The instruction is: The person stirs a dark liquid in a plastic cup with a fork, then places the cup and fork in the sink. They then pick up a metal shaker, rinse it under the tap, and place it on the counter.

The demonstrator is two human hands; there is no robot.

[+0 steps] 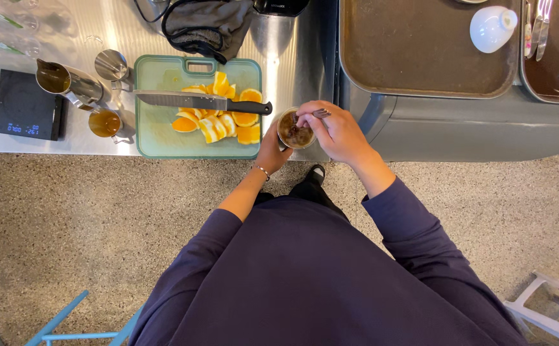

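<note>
floor: speckled, nearest to us; pale blue frame (68, 323) low left, white stool (552, 304) low right.
body: we see a dark blue long-sleeved top, both arms reaching up to the edge of the steel surface (125, 45).
left hand (272, 152): fingers wrapped around the side of the cup (294, 130), closed on it; thin bracelet at the wrist.
right hand (337, 131): above and right of the cup, fingers pinched shut on a small metal utensil (320, 113) whose end dips toward the drink; we cannot tell spoon from fork.
cup: at the surface's near edge, just right of the cutting board, dark drink inside with what looks like ice.
risk, cup: we judge it could tip or slop over the edge, since it sits right at the lip with only one hand steadying it.
cutting board (196, 138): pale green, orange slices (218, 115) piled mid-board.
knife (202, 101): lies across the board, black handle pointing at the cup.
risk, knife: handle near the left hand; an elbow bump could knock it.
left side: small amber-filled cup (105, 123), metal pitcher (68, 82), metal jigger (111, 65), black scale (28, 106).
far: dark cloth (209, 25), brown tray (430, 48) with a white cup (492, 27).
</note>
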